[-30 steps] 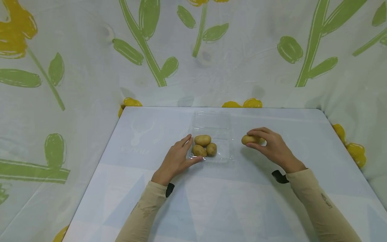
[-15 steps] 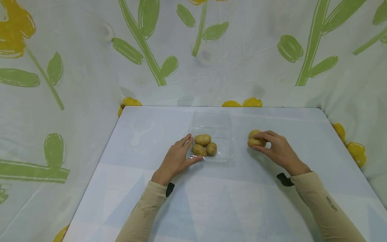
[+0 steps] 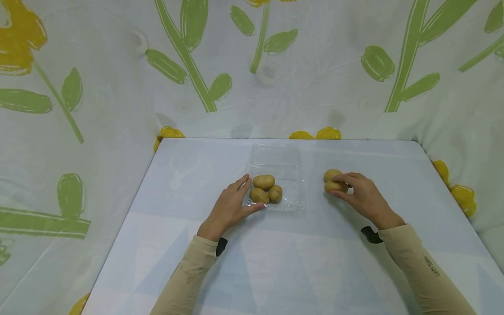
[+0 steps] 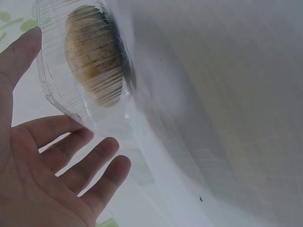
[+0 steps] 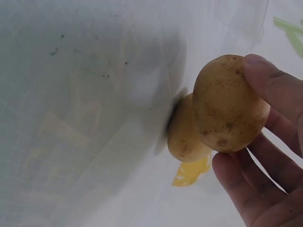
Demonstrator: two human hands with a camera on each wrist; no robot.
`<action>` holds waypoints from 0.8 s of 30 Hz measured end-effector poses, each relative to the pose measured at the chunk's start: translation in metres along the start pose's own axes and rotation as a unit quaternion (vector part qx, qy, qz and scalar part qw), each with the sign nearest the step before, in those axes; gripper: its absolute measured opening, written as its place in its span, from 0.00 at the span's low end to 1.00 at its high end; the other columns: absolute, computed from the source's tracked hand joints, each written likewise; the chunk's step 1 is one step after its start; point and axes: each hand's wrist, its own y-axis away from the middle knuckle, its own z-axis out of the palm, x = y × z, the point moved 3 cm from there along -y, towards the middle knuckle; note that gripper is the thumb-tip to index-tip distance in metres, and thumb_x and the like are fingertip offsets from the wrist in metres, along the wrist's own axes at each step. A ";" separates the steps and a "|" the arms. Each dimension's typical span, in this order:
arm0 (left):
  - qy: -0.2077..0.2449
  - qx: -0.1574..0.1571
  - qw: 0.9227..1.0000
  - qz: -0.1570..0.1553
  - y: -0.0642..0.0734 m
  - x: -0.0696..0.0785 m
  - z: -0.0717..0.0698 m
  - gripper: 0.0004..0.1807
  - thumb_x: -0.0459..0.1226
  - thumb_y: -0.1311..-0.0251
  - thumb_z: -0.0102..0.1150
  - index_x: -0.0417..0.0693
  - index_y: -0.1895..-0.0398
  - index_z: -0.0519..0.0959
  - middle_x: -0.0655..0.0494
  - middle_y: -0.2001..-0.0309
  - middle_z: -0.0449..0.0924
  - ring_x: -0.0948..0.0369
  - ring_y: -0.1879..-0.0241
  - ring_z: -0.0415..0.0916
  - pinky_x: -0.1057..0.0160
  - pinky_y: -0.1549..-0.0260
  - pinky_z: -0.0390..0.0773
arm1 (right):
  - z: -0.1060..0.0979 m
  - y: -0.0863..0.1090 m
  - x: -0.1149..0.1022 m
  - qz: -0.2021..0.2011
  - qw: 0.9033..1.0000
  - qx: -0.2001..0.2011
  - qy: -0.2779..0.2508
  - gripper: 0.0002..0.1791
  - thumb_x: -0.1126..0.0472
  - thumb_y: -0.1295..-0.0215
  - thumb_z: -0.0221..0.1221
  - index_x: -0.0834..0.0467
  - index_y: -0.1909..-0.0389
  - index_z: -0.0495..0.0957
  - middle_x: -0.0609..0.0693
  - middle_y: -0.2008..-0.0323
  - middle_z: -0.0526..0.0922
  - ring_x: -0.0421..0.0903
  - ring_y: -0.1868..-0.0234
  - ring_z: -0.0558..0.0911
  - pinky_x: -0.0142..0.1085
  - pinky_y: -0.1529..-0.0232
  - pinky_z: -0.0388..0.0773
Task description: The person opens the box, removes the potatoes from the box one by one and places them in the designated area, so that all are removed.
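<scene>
My left hand [image 3: 227, 208] rests at the near left corner of a clear plastic clamshell container [image 3: 292, 192]. Its thumb lies along the front edge, its fingers spread along the left side. Three potatoes sit inside, among them a long one [image 3: 264, 181] at the back. In the left wrist view, a potato [image 4: 92, 56] shows through the ribbed wall. To the right of the container, my right hand [image 3: 366, 197] holds a potato [image 5: 229, 104] between thumb and fingers. Just behind that, another potato [image 5: 182, 135] sits on the table, partly hidden by the held one.
The container's lid [image 3: 275, 155] lies folded back towards the far edge of the pale table [image 3: 283, 262]. A flower-printed curtain [image 3: 315, 87] surrounds the table at the back and sides.
My right hand has shifted right and slightly nearer with a potato, then almost stopped. Another potato now shows behind it. The left hand and container have stayed put.
</scene>
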 end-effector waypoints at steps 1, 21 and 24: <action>0.000 0.000 1.000 0.001 0.000 0.000 0.000 0.52 0.64 0.40 0.63 0.36 0.25 0.63 0.47 0.23 0.58 0.45 0.28 0.63 0.47 0.31 0.66 | 0.001 0.000 0.000 -0.001 1.000 -0.001 0.000 0.22 0.66 0.51 0.78 0.60 0.53 0.85 0.58 0.55 0.85 0.51 0.60 0.81 0.48 0.63 0.81; -0.002 -0.006 1.000 -0.001 -0.001 -0.001 0.002 0.52 0.65 0.40 0.62 0.36 0.25 0.63 0.47 0.22 0.58 0.46 0.28 0.63 0.48 0.30 0.65 | 0.002 0.005 0.001 0.042 0.996 -0.074 -0.027 0.17 0.65 0.44 0.75 0.63 0.54 0.83 0.57 0.57 0.86 0.53 0.58 0.84 0.50 0.58 0.84; -0.005 -0.005 1.000 -0.001 -0.001 -0.001 0.001 0.52 0.65 0.40 0.62 0.36 0.25 0.63 0.47 0.23 0.58 0.46 0.28 0.63 0.49 0.30 0.65 | 0.001 0.005 0.000 0.044 0.995 -0.083 -0.034 0.18 0.65 0.43 0.74 0.64 0.54 0.82 0.57 0.56 0.86 0.54 0.57 0.85 0.50 0.57 0.84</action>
